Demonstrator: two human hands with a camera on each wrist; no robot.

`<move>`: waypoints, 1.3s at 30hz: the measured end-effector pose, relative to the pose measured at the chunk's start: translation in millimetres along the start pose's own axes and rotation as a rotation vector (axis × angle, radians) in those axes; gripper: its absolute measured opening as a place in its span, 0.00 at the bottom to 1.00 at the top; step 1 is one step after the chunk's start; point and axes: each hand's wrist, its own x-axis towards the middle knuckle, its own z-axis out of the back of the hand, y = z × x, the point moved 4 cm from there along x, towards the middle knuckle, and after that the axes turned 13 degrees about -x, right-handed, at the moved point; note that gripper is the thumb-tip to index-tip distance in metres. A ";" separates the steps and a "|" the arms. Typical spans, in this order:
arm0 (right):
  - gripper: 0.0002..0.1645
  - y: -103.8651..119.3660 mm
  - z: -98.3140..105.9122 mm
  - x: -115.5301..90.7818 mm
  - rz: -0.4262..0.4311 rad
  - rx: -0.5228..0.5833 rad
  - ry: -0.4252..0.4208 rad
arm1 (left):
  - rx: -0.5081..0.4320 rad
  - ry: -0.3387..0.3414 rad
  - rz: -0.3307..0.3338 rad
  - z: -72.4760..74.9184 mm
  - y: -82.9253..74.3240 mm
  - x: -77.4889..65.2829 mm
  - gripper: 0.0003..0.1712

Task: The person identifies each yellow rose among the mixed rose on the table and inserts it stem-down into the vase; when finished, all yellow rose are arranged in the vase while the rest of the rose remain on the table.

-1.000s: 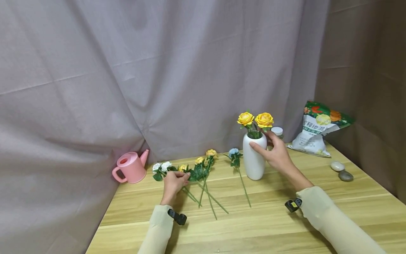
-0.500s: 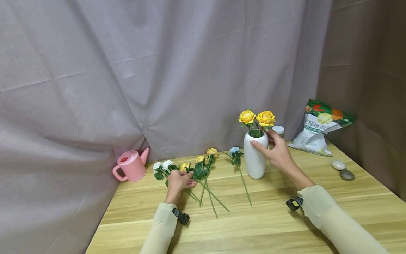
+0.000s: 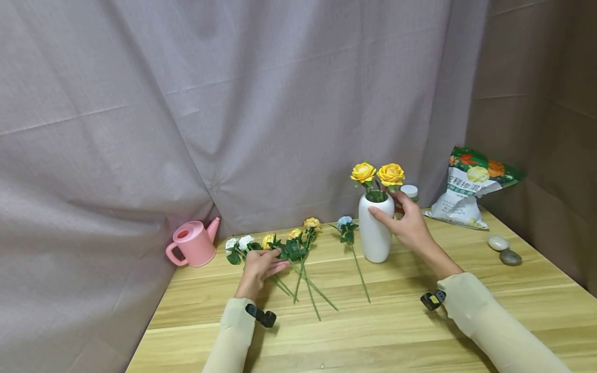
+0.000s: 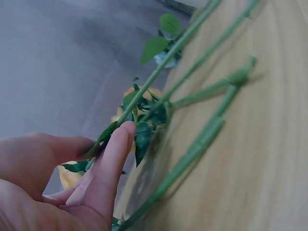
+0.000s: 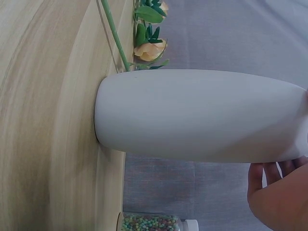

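Vase (image 3: 375, 231) upright, gripped by right hand (image 3: 411, 224), rose (image 3: 268, 241) pinched in left hand (image 3: 259, 267)

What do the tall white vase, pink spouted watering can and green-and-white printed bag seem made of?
Tall white vase: probably ceramic, satin finish; smooth, softly shaded wall.
Pink spouted watering can: likely moulded plastic, low sheen; uniform colour.
Green-and-white printed bag: apparently plastic film; creased surface, gloss unclear.
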 end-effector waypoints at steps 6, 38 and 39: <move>0.40 0.1 1.1 0.2 0.000 0.005 0.000 | -0.074 0.002 -0.024 -3.4 -8.0 -0.7 0.23; 0.36 15.7 3.7 -5.7 -0.001 0.025 -0.006 | -0.337 0.081 -0.549 -117.8 -113.7 -20.2 0.15; 0.36 21.2 6.2 -7.4 -0.004 0.024 -0.002 | -0.340 0.087 -0.562 -122.7 -116.3 -21.2 0.16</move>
